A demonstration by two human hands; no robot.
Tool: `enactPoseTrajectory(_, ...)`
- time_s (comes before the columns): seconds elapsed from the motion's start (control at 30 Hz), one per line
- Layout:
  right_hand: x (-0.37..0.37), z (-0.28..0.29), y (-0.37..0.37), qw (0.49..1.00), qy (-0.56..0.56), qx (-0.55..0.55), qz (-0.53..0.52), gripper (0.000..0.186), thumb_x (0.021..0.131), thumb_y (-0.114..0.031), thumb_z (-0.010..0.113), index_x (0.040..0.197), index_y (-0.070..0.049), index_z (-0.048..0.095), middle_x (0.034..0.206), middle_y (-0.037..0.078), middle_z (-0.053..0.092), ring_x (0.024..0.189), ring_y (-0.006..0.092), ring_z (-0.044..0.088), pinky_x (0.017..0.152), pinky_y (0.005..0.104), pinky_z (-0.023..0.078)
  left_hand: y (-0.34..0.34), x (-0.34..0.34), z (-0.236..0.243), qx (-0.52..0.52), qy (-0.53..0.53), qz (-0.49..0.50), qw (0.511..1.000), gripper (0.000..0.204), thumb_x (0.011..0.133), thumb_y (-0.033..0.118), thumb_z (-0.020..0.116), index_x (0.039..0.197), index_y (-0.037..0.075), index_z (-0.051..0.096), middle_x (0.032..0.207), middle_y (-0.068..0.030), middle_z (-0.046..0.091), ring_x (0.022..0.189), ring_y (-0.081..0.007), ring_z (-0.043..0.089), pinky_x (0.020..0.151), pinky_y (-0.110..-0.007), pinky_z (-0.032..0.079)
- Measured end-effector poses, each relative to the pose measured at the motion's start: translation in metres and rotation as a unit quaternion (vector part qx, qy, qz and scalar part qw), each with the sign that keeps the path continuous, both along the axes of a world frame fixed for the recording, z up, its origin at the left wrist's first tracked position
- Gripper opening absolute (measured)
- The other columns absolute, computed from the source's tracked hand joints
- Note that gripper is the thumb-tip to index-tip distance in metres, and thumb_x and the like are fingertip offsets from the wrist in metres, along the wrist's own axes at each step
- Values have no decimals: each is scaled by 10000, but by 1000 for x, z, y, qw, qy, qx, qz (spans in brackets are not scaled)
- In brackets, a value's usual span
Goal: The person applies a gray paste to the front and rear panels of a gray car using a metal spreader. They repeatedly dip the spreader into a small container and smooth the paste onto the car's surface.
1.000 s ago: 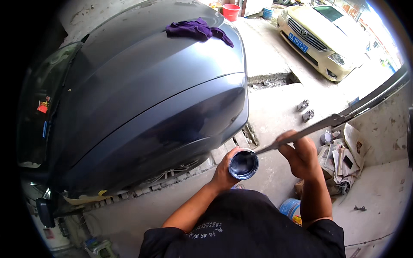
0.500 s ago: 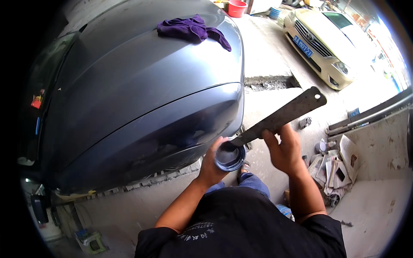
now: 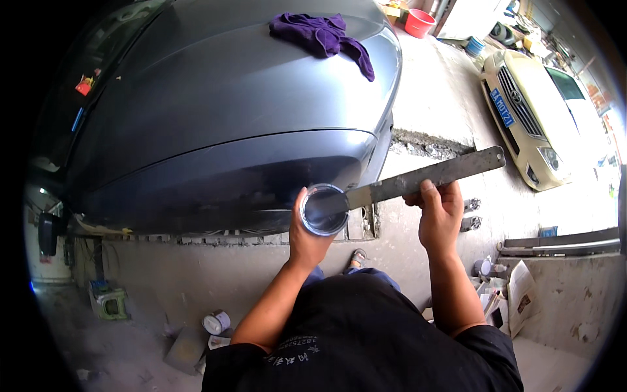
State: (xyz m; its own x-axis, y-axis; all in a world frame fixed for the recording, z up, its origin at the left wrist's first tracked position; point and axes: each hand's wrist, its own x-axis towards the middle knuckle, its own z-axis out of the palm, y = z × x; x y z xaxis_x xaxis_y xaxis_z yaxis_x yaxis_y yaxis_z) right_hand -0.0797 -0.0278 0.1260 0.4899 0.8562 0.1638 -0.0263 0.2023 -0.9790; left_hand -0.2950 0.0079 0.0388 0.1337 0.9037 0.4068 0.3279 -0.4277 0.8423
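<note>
In front of my body, my left hand [image 3: 305, 240] is wrapped round the left side of a small round can [image 3: 325, 224], its open top facing up. Dark, greyish stuff shows inside it. My right hand [image 3: 439, 212] pinches a long, flat, stained metal stirring stick [image 3: 436, 174] between thumb and fingers. Its left end dips over the can's rim and its holed end points to the right. Just beyond the can lies the rounded front corner of a dark grey-blue car [image 3: 248, 153].
A purple cloth [image 3: 320, 34] lies on the car's hood. At the far right stands a cream car [image 3: 532, 117], with a red bucket [image 3: 420, 23] at the back. Papers [image 3: 522, 297] are heaped by a low wall on the right. A tin [image 3: 216, 322] and a green stool [image 3: 112, 304] are at the lower left.
The view has turned, so the cars sit differently in it. The stirring stick has gone from steeply slanted to nearly level. Both hands keep their holds.
</note>
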Motion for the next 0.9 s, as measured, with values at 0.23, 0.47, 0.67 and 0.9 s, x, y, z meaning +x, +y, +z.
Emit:
enactPoseTrajectory(0.23, 12, -13, 22, 984, 172, 0, 43, 84, 964, -105, 522, 1015, -39, 517, 857, 83, 633, 742, 177, 638, 696, 324, 534, 6, -4, 4, -36, -18, 64, 997, 939, 662, 17, 833, 1422, 25, 283, 1257, -183, 549, 1153, -285, 564, 976, -375, 449)
enactPoseTrajectory(0.47, 8, -33, 39, 957, 271, -25, 101, 52, 969, -94, 522, 933, -58, 529, 854, 76, 628, 777, 204, 649, 707, 333, 540, 10, -15, 13, -22, 21, 137, 990, 912, 673, 86, 837, 1398, -36, 298, 1254, -215, 470, 1150, -348, 527, 967, -402, 441)
enactPoseTrajectory(0.67, -2, -48, 47, 936, 329, -73, 98, 97, 965, -68, 517, 868, -65, 516, 875, 70, 626, 818, 234, 658, 722, 353, 545, 13, -23, 8, -14, 17, 160, 987, 910, 665, 91, 843, 1391, -26, 307, 1240, -216, 455, 1140, -361, 521, 955, -411, 445)
enactPoseTrajectory(0.9, -2, -51, 50, 943, 310, -71, 100, 35, 965, -79, 519, 938, -57, 519, 892, 84, 628, 811, 222, 652, 729, 347, 547, 15, -23, 9, -33, 1, 159, 987, 897, 655, 90, 859, 1384, -2, 344, 1266, -197, 483, 1174, -329, 521, 979, -399, 436)
